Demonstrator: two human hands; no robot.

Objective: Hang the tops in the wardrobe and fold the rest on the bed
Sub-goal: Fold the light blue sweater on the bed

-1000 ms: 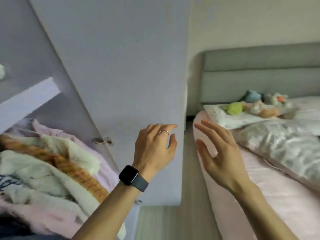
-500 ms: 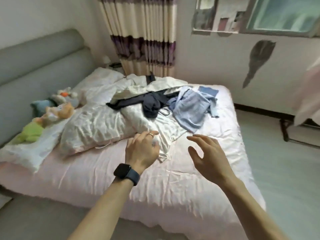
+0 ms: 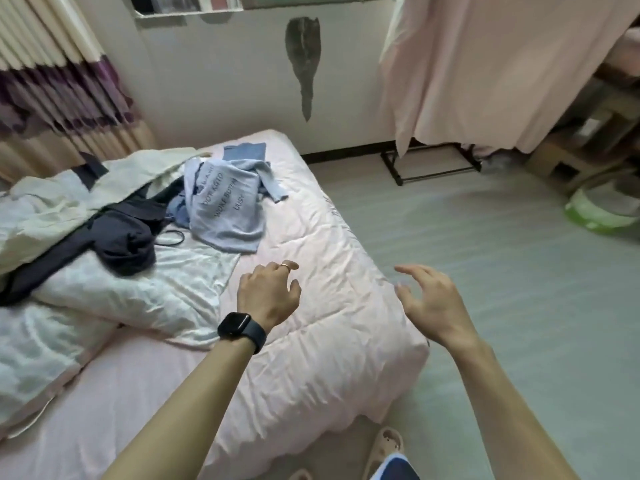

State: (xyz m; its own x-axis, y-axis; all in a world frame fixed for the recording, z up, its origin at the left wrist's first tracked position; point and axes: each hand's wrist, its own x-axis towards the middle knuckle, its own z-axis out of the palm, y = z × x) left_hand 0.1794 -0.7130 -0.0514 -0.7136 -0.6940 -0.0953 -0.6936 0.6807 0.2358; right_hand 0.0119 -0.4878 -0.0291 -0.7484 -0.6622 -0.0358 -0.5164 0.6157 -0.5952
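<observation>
My left hand (image 3: pixel 268 294) hovers over the bed with a pink quilted cover (image 3: pixel 332 341). Its back is turned up and its fingers are loosely curled inward, holding nothing. A black square smartwatch (image 3: pixel 239 326) sits on the wrist and a thin gold ring (image 3: pixel 286 265) on one finger. My right hand (image 3: pixel 431 301) hangs beside it, past the bed's corner and above the pale grey floor (image 3: pixel 502 271), with fingers spread apart and slightly bent, also holding nothing. The two hands are apart from each other.

The clothes lie farther up the bed, well beyond my fingertips. A pale blue knit top with grey lettering (image 3: pixel 227 213) is crumpled near the far edge. Just left of it, and touching it, a dark navy garment (image 3: pixel 121 237) sprawls across a rumpled white duvet (image 3: pixel 149 292). A cream cloth garment (image 3: pixel 117 181) lies over the navy one's far side. A beige perforated slipper (image 3: pixel 384 448) shows on the floor at the bed's near side.
</observation>
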